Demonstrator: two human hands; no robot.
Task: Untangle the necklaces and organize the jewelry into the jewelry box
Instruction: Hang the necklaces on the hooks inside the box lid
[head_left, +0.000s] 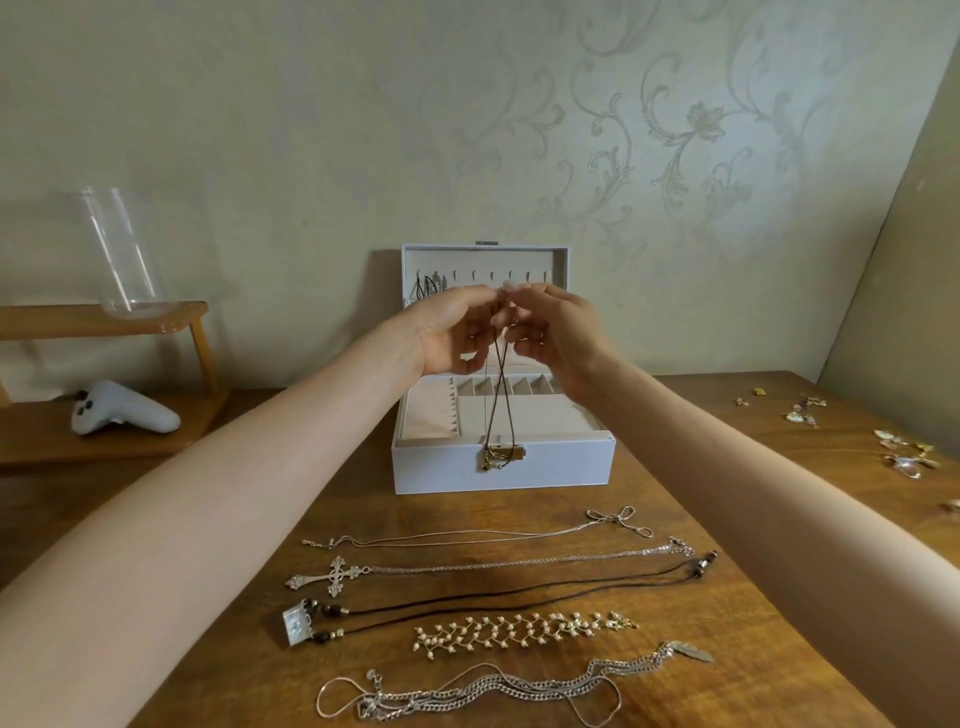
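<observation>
A white jewelry box (566, 467) stands open at the table's middle, its lid upright with a row of hooks. My left hand (452, 332) and my right hand (553, 332) are raised before the lid, fingertips together, pinching the top of a thin dark cord necklace (500, 405). Its crossed strands hang down to the box's front clasp. Dark pieces (428, 288) hang on the lid's left hooks. Laid out in rows near me are a bow chain (467, 535), a cross necklace (332, 576), a dark cord necklace (519, 597), a beaded piece (519, 630) and tangled silver chains (483, 693).
Small earrings and charms (906, 452) lie scattered at the table's right edge. A white controller (122, 410) rests on a low wooden shelf at the left, with a glass vase (122, 254) on the shelf above. A papered wall stands close behind the box.
</observation>
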